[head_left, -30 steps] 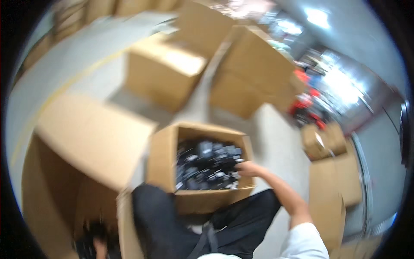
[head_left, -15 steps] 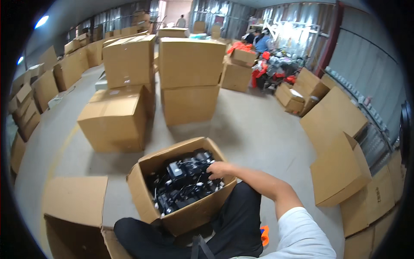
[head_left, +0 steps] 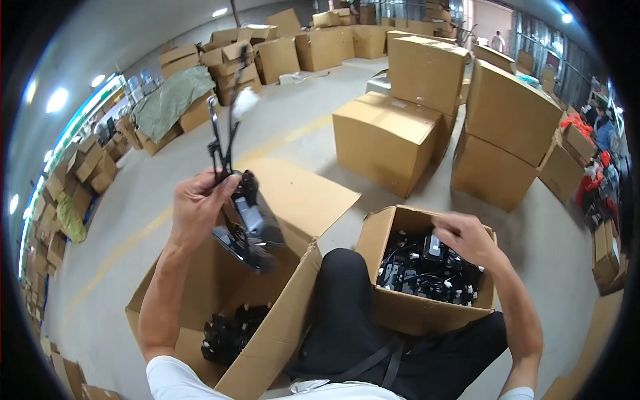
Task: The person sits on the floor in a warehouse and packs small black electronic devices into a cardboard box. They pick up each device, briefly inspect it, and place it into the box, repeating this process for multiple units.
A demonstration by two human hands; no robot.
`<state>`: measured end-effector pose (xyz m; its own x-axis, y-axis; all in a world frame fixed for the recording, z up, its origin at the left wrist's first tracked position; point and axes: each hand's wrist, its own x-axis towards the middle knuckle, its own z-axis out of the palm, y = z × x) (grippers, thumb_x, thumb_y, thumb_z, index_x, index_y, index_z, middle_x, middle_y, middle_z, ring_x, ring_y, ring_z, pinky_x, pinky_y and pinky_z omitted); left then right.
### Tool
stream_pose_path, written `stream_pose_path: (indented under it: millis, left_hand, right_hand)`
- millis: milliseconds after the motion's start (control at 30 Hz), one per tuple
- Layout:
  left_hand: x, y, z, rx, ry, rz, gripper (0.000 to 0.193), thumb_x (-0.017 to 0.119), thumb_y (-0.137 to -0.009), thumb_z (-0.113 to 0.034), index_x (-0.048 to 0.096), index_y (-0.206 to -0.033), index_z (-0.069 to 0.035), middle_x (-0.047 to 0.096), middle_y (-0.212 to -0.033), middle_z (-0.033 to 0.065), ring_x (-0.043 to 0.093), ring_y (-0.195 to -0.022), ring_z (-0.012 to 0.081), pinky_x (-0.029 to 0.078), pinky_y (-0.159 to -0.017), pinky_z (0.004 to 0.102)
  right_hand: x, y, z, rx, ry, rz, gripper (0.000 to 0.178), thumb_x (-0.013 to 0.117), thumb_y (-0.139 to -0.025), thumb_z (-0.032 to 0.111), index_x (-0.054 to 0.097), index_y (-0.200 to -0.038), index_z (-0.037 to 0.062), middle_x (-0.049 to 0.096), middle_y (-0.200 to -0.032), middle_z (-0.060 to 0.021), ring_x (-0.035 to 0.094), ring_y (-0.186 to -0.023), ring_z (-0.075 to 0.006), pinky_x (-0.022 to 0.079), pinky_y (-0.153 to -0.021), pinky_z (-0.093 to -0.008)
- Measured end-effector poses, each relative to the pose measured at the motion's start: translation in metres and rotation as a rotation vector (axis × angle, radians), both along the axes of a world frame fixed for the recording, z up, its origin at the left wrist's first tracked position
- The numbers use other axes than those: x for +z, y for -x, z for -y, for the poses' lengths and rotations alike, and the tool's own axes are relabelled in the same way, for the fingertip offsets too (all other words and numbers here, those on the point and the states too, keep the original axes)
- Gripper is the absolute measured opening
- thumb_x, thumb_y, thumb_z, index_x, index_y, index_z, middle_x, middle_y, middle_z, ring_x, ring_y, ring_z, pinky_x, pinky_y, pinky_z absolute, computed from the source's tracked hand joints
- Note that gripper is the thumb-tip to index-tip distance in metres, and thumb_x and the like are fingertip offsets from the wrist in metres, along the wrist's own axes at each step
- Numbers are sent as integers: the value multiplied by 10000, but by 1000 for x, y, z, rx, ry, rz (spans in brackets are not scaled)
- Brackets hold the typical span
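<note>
Head view: the left hand (head_left: pixel 198 203) is raised, forearm upright, fingers clamped on a black part (head_left: pixel 245 223) with cables, above the large open carton (head_left: pixel 280 320). Farther right, the right hand (head_left: pixel 465 237) reaches down, grasping a black part (head_left: pixel 433 250) in the small carton (head_left: pixel 390 310).

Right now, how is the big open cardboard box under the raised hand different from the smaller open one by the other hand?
The big brown cardboard box holds a few black parts in a corner; the smaller brown cardboard box is packed with them. The left hand lifts a black part above the big box; the right hand reaches into the smaller. Both are open.
</note>
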<state>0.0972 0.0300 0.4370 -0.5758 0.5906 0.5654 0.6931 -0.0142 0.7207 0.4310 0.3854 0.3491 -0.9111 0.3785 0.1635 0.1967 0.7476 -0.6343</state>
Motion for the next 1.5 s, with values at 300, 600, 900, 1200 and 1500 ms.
stream_pose_path:
  millis: [300, 600, 900, 1200, 1500]
  left_hand:
    - [50, -134, -117, -354, 17, -300, 69, 718, -910, 5, 744, -964, 38, 641, -913, 36, 571, -790, 89, 445, -653, 255]
    - [13, -166, -171, -495, 10, -389, 133, 776, -874, -44, 700, -826, 54, 596, -760, 65, 540, -666, 107, 461, -587, 305]
    - [-20, -126, -180, -764, -323, 375, 575, 734, -944, -346, 593, -1328, 58, 689, -1177, 119, 645, -1131, 214, 498, -955, 346]
    - [-155, -218, -199, -873, 67, 616, 479, 821, -845, -20, 622, -1274, 58, 705, -1160, 69, 659, -1036, 160, 526, -932, 303]
    - [-208, -243, -219, -471, -365, 1157, 347, 691, -1003, -218, 614, -1245, 19, 685, -1140, 68, 656, -1007, 150, 536, -921, 306]
  right_hand:
    - [118, 82, 92, 348, 188, -337, 396, 790, -844, 257, 679, -1107, -18, 710, -951, -187, 681, -893, -223, 547, -800, -352]
    - [66, 30, 68, 233, 548, -374, 171, 707, -867, 90, 670, -961, -49, 670, -887, -7, 581, -838, -77, 505, -733, -279]
    - [53, -21, 54, -100, 745, -550, 235, 712, -977, 202, 742, -1082, -7, 714, -884, -31, 654, -793, -91, 533, -717, -247]
    - [83, -45, 23, -356, 611, -688, 271, 704, -975, 272, 735, -984, 3, 673, -768, -27, 609, -661, -81, 480, -595, -234]
    - [24, -32, 5, -851, -121, -604, 437, 660, -1000, 405, 735, -985, -25, 717, -757, -174, 689, -669, -218, 500, -604, -351]
